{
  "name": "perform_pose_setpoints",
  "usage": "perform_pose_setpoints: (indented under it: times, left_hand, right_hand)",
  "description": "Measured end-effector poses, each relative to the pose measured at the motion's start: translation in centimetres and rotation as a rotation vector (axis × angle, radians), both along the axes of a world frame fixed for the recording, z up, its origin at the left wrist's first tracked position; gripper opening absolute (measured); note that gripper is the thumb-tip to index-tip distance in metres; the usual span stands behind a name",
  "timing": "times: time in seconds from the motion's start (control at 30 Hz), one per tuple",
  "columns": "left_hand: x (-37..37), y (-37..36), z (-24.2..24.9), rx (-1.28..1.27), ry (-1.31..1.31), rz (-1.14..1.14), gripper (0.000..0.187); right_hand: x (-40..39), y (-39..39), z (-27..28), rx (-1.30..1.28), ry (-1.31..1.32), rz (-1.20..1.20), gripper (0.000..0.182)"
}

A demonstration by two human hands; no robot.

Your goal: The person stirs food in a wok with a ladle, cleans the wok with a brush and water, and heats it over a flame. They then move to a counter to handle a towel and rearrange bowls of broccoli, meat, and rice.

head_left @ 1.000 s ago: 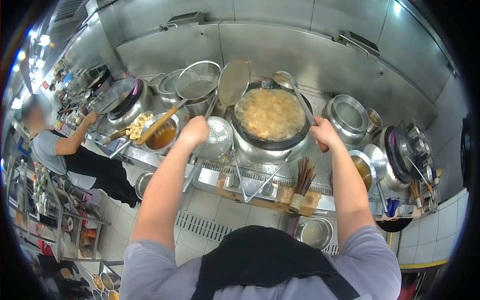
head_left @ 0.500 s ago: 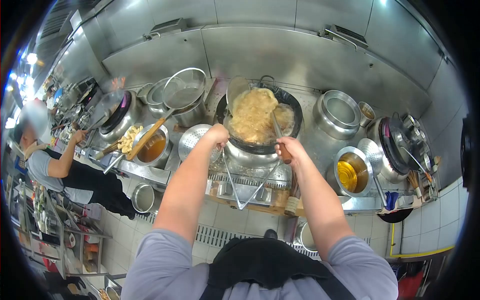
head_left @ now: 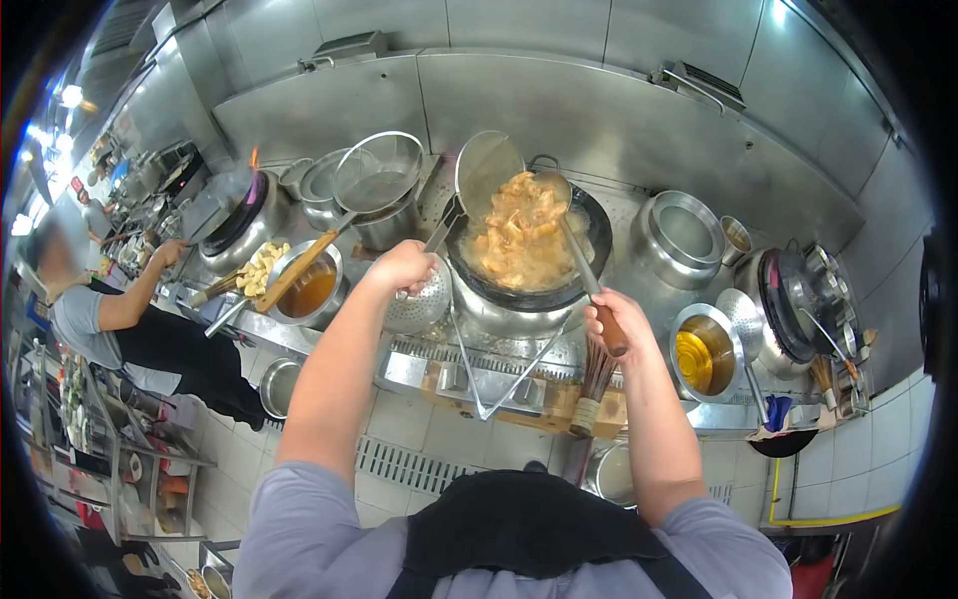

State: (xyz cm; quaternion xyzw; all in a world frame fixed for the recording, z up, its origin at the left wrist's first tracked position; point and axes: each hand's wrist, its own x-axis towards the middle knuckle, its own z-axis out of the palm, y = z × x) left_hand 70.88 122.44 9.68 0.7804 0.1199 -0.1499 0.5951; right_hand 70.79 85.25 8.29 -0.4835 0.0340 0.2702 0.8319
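My left hand [head_left: 402,268] is closed around a metal handle leading to a round strainer [head_left: 489,165], which is tilted up at the wok's back left. My right hand [head_left: 617,317] grips the wooden handle of a ladle [head_left: 581,255] whose head reaches among the food at the back right. Golden-brown fried pieces [head_left: 524,215] are heaped between the two tools, over cloudy, bubbling liquid in the black wok [head_left: 601,225]. A perforated skimmer [head_left: 424,304] lies just below my left hand. In front of the wok, a V-shaped metal frame [head_left: 486,407] juts over the counter edge.
Pots with a mesh sieve [head_left: 379,172] and a pot of brown liquid [head_left: 307,293] stand left. To the right are a steel pot [head_left: 684,235], a bowl of yellow oil [head_left: 699,359] and another wok [head_left: 776,295]. A bamboo brush [head_left: 592,389] hangs nearby. A co-worker [head_left: 140,319] stands left.
The strainer has come up and shows more of its face. My left hand has moved left, my right hand right and down with the ladle. The food is now gathered higher in the wok.
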Motion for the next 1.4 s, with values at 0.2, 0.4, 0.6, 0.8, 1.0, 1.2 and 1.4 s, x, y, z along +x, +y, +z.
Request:
perform_pose_setpoints:
  times: [0.2, 0.4, 0.6, 0.8, 1.0, 1.2, 1.4]
  left_hand:
    - [-1.6, 0.4, 2.9, 0.274, -0.047, -0.025, 0.017]
    - [-2.4, 1.8, 2.8, 0.457, -0.110, -0.066, 0.020]
    - [-5.5, 3.2, 4.2, 0.594, -0.133, -0.082, 0.021]
    - [-6.9, 3.7, 5.8, 0.682, -0.084, -0.038, 0.029]
    - [-6.4, 3.1, 5.4, 0.920, -0.279, -0.088, 0.029]
    - [-4.6, 3.3, 4.2, 0.955, -0.332, -0.095, 0.032]
    - [-4.0, 3.3, 3.6, 0.996, -0.264, -0.080, 0.032]
  right_hand:
    - [-0.8, -1.2, 0.8, -0.159, -0.094, 0.030, 0.028]
    - [-2.0, -3.8, 2.4, -0.419, -0.242, 0.133, 0.029]
    - [-6.1, -8.8, 7.2, -1.243, -0.664, 0.204, 0.057]
    - [-11.2, -10.1, 13.6, -1.502, -0.734, 0.239, 0.057]
    - [-12.3, -9.6, 12.8, -1.567, -0.791, 0.485, 0.056]
    - [-10.7, -6.1, 3.9, -1.589, -0.749, 0.459, 0.056]
    - [-9.6, -3.1, -2.0, -1.540, -0.759, 0.311, 0.057]
